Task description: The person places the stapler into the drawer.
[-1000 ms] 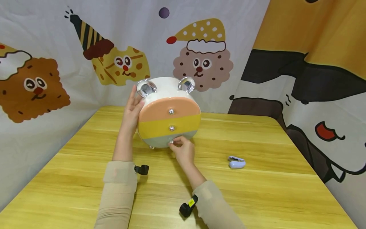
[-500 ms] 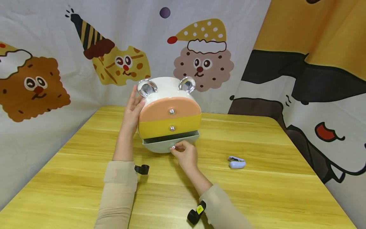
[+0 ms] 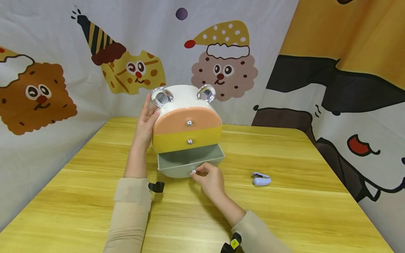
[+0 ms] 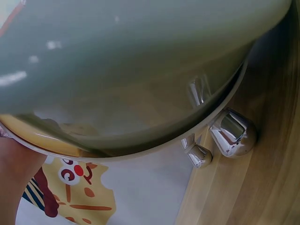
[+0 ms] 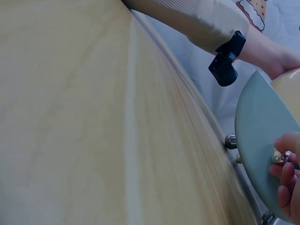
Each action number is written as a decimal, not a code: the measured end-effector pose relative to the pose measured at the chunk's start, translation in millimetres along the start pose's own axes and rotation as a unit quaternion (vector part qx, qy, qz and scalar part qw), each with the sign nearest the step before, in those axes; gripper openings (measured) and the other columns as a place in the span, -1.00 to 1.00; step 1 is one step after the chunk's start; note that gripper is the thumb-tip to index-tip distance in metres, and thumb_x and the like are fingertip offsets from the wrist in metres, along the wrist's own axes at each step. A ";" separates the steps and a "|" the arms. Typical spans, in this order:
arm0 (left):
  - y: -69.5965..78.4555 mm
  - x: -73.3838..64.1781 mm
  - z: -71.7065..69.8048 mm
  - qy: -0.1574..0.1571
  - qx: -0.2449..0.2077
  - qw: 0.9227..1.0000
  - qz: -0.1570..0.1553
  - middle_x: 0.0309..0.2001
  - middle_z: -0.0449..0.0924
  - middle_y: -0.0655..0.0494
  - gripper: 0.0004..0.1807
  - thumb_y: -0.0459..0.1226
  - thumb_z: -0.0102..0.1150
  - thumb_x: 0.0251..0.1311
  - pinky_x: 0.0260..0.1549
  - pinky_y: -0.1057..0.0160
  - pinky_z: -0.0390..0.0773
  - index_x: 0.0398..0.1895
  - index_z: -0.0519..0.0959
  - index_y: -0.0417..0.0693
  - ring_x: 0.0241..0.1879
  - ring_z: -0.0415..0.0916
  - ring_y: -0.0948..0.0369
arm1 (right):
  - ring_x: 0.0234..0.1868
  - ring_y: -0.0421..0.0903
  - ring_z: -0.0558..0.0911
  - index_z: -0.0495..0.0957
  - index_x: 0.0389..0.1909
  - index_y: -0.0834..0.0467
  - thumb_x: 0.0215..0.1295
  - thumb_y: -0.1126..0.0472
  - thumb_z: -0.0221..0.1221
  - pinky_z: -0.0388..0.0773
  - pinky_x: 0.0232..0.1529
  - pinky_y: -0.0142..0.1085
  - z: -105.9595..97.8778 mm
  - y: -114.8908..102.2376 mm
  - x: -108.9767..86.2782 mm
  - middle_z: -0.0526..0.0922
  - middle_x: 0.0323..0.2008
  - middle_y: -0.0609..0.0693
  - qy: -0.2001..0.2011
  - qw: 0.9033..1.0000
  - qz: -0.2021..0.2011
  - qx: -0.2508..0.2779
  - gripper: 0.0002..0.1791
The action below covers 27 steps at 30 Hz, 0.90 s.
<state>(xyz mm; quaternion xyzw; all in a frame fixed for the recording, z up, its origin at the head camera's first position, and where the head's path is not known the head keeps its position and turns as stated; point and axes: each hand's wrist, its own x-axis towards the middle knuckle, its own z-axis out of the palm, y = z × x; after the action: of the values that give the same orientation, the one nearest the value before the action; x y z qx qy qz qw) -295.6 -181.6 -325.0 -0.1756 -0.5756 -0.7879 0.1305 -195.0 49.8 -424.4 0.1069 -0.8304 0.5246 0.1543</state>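
A round drawer box with a white body and silver ears stands on the wooden table. Its front has an orange top drawer, a yellow middle drawer and a grey-green bottom drawer, which is pulled well out. My right hand pinches the silver knob of that bottom drawer between thumb and fingers. Against the box's left side rests my left hand, fingers extended upward beside the left ear. Silver feet show under the box in the left wrist view.
A small lilac stapler lies on the table to the right of the box. Behind the table hangs a cloth printed with cartoon biscuits and cheese. Black cameras are strapped at both wrists.
The bottom drawer has come out from flush to well open, drawn toward me by my right hand on its knob. My left hand has stayed at the box's side.
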 end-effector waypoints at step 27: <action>-0.4 0.1 -0.4 0.003 -0.001 1.000 -0.001 0.39 0.16 -0.11 -0.31 -0.29 -0.01 0.40 0.11 0.34 0.40 0.49 0.05 0.42 0.28 0.24 0.05 | -0.43 -0.11 0.50 0.69 -0.16 0.05 -0.08 0.13 0.50 0.38 -0.57 -0.34 -77.0 -4.4 -0.9 0.62 -0.37 -0.14 -0.032 0.997 -0.040 -0.060 -0.62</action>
<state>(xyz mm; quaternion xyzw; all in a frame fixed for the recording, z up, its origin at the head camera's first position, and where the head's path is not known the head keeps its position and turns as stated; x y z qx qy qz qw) -295.9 -181.9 -325.5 -0.1732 -0.5742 -0.7893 0.1312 -181.6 117.5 -390.1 0.1472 -0.8599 0.4635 0.1550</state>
